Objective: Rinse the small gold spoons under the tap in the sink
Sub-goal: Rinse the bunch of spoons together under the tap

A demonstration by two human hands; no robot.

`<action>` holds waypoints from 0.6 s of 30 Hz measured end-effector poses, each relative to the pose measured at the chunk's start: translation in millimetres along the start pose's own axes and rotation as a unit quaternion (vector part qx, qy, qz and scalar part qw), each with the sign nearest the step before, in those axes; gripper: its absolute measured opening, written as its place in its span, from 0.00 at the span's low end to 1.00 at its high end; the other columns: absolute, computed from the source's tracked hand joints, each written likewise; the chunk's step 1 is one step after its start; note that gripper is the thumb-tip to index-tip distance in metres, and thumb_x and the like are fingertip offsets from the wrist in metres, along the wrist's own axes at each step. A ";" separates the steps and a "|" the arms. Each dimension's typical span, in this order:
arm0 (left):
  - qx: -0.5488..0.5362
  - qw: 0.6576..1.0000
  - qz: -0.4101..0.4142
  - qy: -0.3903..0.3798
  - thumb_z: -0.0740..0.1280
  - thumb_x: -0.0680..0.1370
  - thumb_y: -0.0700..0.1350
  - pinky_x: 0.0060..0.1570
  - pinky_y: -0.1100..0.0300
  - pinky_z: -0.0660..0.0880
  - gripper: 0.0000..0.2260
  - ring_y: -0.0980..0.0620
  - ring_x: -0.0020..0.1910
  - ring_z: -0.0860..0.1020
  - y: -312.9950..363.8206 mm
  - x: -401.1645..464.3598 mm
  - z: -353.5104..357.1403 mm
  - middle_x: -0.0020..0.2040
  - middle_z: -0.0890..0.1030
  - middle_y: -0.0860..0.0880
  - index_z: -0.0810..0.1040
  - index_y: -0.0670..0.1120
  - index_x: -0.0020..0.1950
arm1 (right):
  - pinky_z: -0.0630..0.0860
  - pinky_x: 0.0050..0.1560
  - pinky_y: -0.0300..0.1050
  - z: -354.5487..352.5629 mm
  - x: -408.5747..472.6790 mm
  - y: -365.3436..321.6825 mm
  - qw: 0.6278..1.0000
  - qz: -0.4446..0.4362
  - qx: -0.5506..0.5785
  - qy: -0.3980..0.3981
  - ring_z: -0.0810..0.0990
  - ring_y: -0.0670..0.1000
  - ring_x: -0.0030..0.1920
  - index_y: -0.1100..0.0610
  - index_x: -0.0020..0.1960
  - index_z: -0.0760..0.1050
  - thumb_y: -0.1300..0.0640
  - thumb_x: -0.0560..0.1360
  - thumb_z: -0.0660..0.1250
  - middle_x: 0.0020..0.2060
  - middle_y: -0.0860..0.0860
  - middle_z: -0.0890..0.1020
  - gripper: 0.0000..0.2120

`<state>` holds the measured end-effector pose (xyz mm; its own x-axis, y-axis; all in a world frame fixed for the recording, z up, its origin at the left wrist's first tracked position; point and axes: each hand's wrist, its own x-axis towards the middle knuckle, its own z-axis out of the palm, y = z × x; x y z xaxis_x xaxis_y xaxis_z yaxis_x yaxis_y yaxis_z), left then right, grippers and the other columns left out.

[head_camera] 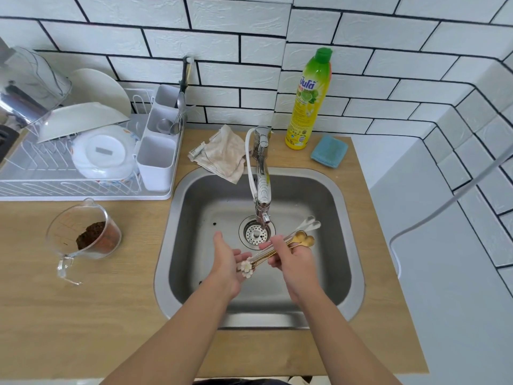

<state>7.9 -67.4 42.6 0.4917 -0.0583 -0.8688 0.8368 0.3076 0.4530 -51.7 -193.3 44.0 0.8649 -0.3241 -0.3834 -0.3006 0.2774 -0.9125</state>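
Across the wooden surface [83, 315], a steel sink [344, 240] is set at centre, with white tiled wall [166, 37] behind it. At the left rear stands a white dish rack [55, 187] carrying plates, bowls and a cutlery holder [156, 162]. Both forearms reach forward over the basin.

A chrome tap [262, 176] extends from the rear rim over the drain strainer [256, 232]; whether water is running cannot be determined. A yellow dish soap bottle [308, 101] stands upright behind the sink, right of the tap, with a blue sponge [329, 151] just beside it. A crumpled beige cloth [222, 154] lies at the rear rim, left of the tap. A clear measuring cup [83, 234] holding dark brown grounds sits on the surface left of the sink.

The left hand [226, 262] is palm-up with fingers released, supporting the flower-tipped handle ends. The right hand [288, 254] has its fingers pinched around the stems. The small gold spoons [304, 240] form a bundle held between both hands above the basin, bowls pointing right, just right of the tap outlet.
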 end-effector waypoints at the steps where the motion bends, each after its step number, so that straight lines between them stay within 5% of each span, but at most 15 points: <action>1: -0.010 1.000 0.011 0.006 0.51 0.79 0.68 0.48 0.49 0.78 0.34 0.41 0.48 0.80 1.6 1.6 0.7 0.50 0.79 0.39 0.71 0.37 0.60 | 0.78 0.37 0.39 -2.6 1.2 -1.2 1.000 -0.004 0.016 0.010 0.78 0.45 0.31 0.53 0.42 0.87 0.56 0.83 0.66 0.45 0.56 0.89 0.15; 5: 0.011 0.999 0.050 0.016 0.51 0.79 0.68 0.60 0.45 0.74 0.32 0.43 0.47 0.79 -5.1 1.0 11.6 0.47 0.79 0.41 0.72 0.39 0.59 | 0.78 0.36 0.40 4.4 -2.8 0.5 0.999 0.007 0.031 0.012 0.77 0.45 0.30 0.56 0.43 0.84 0.58 0.83 0.66 0.43 0.57 0.89 0.13; 8: 0.036 0.995 0.086 0.026 0.51 0.80 0.67 0.50 0.50 0.74 0.30 0.46 0.45 0.78 -7.2 -5.5 9.5 0.47 0.79 0.42 0.73 0.41 0.57 | 0.78 0.37 0.41 3.3 -12.8 -7.7 1.000 0.003 -0.004 0.012 0.78 0.48 0.31 0.59 0.46 0.83 0.58 0.83 0.66 0.44 0.57 0.89 0.11; 10: 0.034 0.986 0.159 0.032 0.51 0.82 0.64 0.52 0.50 0.76 0.27 0.46 0.45 0.78 3.2 -12.7 -3.3 0.47 0.79 0.41 0.74 0.41 0.55 | 0.79 0.37 0.41 -3.1 -20.5 -23.8 0.999 -0.027 -0.021 0.003 0.78 0.48 0.31 0.56 0.43 0.84 0.58 0.83 0.66 0.43 0.57 0.89 0.12; 14: 0.002 0.923 0.384 0.034 0.52 0.85 0.54 0.65 0.46 0.75 0.17 0.44 0.53 0.81 48.2 -29.6 -41.7 0.50 0.82 0.42 0.76 0.46 0.52 | 0.80 0.35 0.39 0.9 -22.1 -85.3 0.992 -0.119 -0.017 -0.029 0.80 0.47 0.32 0.48 0.43 0.86 0.56 0.82 0.67 0.44 0.57 0.89 0.13; 18: -0.079 0.882 0.463 0.024 0.52 0.81 0.55 0.66 0.53 0.73 0.17 0.48 0.55 0.80 117.8 -44.6 -57.6 0.50 0.82 0.46 0.77 0.47 0.50 | 0.79 0.32 0.37 45.0 -0.2 -146.4 0.974 -0.216 -0.002 -0.062 0.80 0.46 0.29 0.45 0.43 0.85 0.50 0.79 0.68 0.42 0.54 0.89 0.09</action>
<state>70.7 26.1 123.2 0.9332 0.3270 -0.1492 0.0348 0.3311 0.9430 10.2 -193.2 184.1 0.9531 -0.2975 0.0561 0.1007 0.1369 -0.9855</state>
